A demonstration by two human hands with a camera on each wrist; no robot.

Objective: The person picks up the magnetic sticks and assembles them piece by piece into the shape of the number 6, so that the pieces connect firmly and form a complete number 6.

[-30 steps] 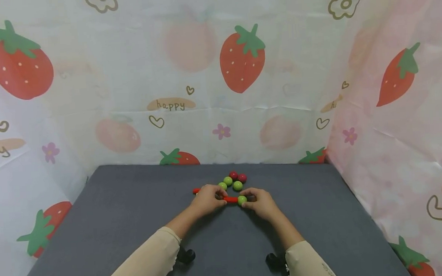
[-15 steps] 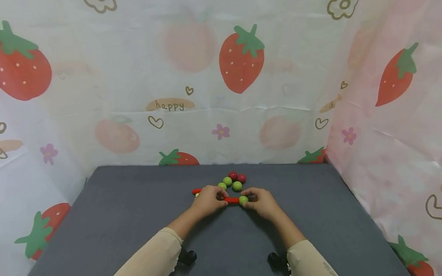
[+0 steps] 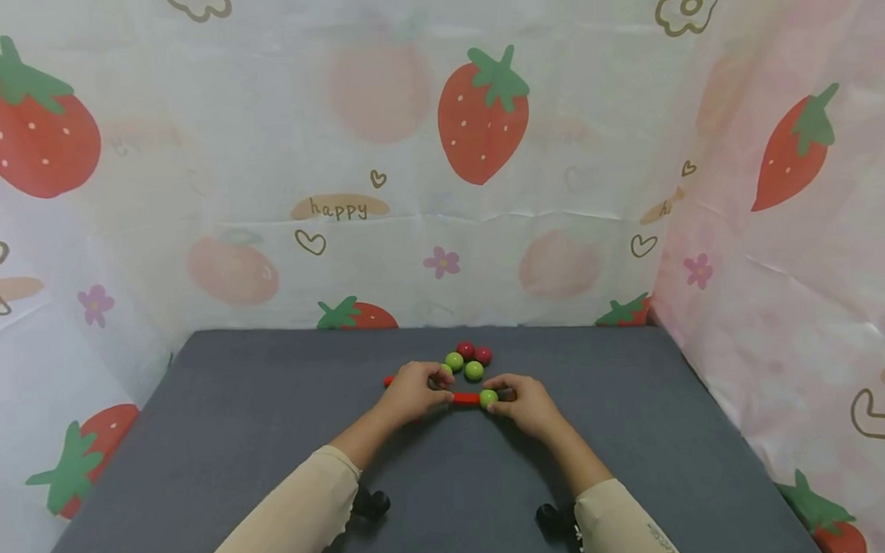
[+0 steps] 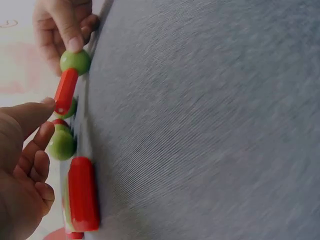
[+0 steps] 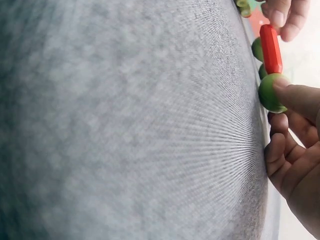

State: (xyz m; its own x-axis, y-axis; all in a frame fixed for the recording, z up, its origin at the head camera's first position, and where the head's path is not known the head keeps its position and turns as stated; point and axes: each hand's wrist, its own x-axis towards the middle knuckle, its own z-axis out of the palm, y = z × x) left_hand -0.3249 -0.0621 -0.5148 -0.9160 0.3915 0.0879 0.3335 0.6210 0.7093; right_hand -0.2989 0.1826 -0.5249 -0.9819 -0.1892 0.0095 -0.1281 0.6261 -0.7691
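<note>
A short red rod is joined to a green ball at its right end. My right hand pinches that ball between thumb and fingers, which the right wrist view shows with the thumb on the ball. My left hand is at the rod's free left end. In the left wrist view its thumb lies beside the end of the rod, and the other fingers are loosely bent, apart from it. A small hole shows in that free end.
Behind the hands lie loose green balls and two dark red balls. More red rods lie by my left hand, with yellow-green pieces near them. A grey cloth covers the table; a printed curtain stands behind.
My left hand has loosened from the red rod and shifted slightly up and left. The right hand still pinches the green ball, which has moved slightly right with the rod.
</note>
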